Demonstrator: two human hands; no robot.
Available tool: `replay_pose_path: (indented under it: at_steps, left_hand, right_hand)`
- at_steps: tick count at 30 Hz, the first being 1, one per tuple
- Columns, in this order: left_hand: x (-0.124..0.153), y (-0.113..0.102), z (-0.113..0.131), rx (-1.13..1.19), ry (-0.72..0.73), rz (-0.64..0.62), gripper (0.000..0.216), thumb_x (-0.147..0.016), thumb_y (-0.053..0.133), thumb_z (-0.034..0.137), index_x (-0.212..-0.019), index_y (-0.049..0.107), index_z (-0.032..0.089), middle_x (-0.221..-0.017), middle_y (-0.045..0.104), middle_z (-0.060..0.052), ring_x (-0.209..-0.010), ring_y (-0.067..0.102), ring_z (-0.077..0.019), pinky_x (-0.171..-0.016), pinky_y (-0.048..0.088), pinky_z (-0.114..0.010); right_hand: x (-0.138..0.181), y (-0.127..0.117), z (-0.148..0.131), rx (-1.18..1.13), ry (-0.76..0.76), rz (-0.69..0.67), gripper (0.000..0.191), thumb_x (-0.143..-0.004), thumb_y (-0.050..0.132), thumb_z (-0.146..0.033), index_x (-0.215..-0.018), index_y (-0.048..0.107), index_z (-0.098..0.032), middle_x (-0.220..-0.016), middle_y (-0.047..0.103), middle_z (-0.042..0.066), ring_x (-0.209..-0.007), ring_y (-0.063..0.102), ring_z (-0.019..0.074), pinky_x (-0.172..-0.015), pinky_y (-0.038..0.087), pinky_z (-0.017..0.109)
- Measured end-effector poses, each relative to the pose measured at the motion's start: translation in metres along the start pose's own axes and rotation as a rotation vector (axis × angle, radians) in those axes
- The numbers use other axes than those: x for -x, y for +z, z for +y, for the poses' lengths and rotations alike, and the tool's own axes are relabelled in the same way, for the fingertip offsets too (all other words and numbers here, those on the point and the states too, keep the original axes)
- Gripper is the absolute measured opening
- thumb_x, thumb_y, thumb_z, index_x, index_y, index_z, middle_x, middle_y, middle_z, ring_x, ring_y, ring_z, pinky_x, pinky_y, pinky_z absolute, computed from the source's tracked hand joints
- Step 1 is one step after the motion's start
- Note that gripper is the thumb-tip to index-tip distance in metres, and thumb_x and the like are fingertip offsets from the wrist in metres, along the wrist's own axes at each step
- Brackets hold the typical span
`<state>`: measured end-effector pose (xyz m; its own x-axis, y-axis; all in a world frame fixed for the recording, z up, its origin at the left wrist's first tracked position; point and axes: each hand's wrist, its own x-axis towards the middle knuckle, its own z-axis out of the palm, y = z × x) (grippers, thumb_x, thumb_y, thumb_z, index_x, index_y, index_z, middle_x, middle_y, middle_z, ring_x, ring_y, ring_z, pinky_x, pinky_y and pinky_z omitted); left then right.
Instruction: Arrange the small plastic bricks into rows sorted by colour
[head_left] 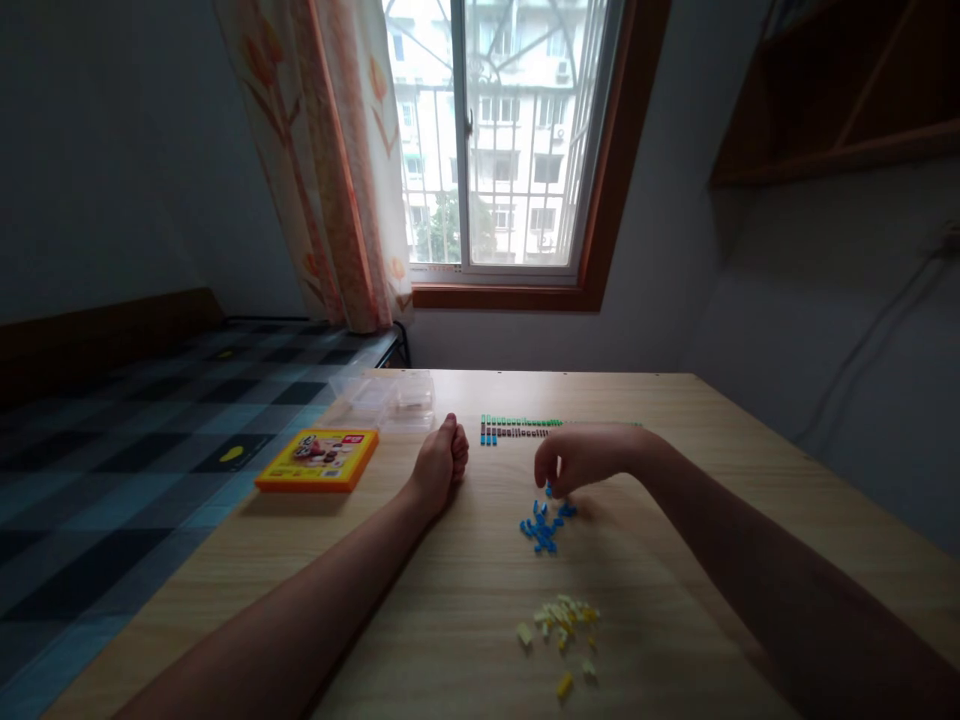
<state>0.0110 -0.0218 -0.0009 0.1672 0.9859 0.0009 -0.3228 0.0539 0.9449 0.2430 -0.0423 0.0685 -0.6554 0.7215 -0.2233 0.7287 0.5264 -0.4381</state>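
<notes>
My right hand (574, 462) hangs over the loose heap of blue toy bricks (541, 528), fingers bent down in a pinch. At its fingertips is a small blue brick (548, 490). Curled into a fist, my left hand (442, 460) rests on the table to the left of the heap, and nothing shows in it. Beyond the hands, small bricks lie in neat rows: green bricks (517, 422) farthest off, brown bricks (517, 433) before them, and several blue bricks (488, 440) at the left of the nearest row. My right hand hides part of these rows.
Yellow and cream bricks (566, 615) lie scattered nearer to me on the wooden table (420, 640). At the left stand a yellow-orange box (319, 460) with a printed lid and clear plastic containers (386, 400). A bed (150, 450) adjoins the table's left edge.
</notes>
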Motion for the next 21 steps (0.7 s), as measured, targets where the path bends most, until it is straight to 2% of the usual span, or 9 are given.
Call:
replay_pose_path:
  at_steps: [3, 10, 14, 21]
  left_hand:
    - [0.001, 0.001, 0.001, -0.007, 0.001, 0.000, 0.050, -0.086, 0.049, 0.057, -0.057, 0.030, 0.020, -0.046, 0.025, 0.008, -0.037, 0.019, -0.0058, -0.036, 0.010, -0.019]
    - [0.002, 0.002, 0.000, -0.026, 0.021, 0.003, 0.047, -0.088, 0.048, 0.052, -0.058, 0.030, 0.020, -0.046, 0.025, 0.008, -0.037, 0.018, -0.0057, -0.035, 0.010, -0.019]
    - [0.002, 0.002, 0.000, -0.043, 0.029, 0.007, 0.046, -0.088, 0.047, 0.051, -0.057, 0.030, 0.020, -0.045, 0.025, 0.008, -0.037, 0.018, -0.0057, -0.035, 0.011, -0.018]
    - [0.003, 0.004, 0.002, -0.073, 0.039, 0.014, 0.045, -0.089, 0.046, 0.048, -0.057, 0.029, 0.021, -0.046, 0.026, 0.008, -0.037, 0.019, -0.0061, -0.035, 0.013, -0.018]
  right_hand:
    - [0.000, 0.003, -0.009, 0.063, 0.005, -0.016, 0.025, -0.065, 0.072, -0.018, -0.087, 0.078, -0.027, -0.077, 0.074, 0.000, -0.060, 0.061, 0.0140, -0.053, 0.040, 0.024]
    - [-0.002, 0.011, -0.020, 0.226, -0.013, 0.110, 0.023, -0.063, 0.067, -0.010, -0.075, 0.079, -0.025, -0.065, 0.070, 0.000, -0.053, 0.055, 0.0127, -0.053, 0.037, 0.027]
    - [-0.002, 0.013, -0.024, 0.307, -0.023, 0.044, 0.022, -0.064, 0.068, -0.015, -0.081, 0.079, -0.025, -0.069, 0.071, 0.001, -0.055, 0.054, 0.0122, -0.053, 0.035, 0.025]
    - [-0.007, 0.014, -0.026, 0.399, 0.068, -0.047, 0.023, -0.067, 0.071, -0.028, -0.087, 0.078, -0.022, -0.077, 0.072, 0.003, -0.061, 0.057, 0.0132, -0.054, 0.033, 0.024]
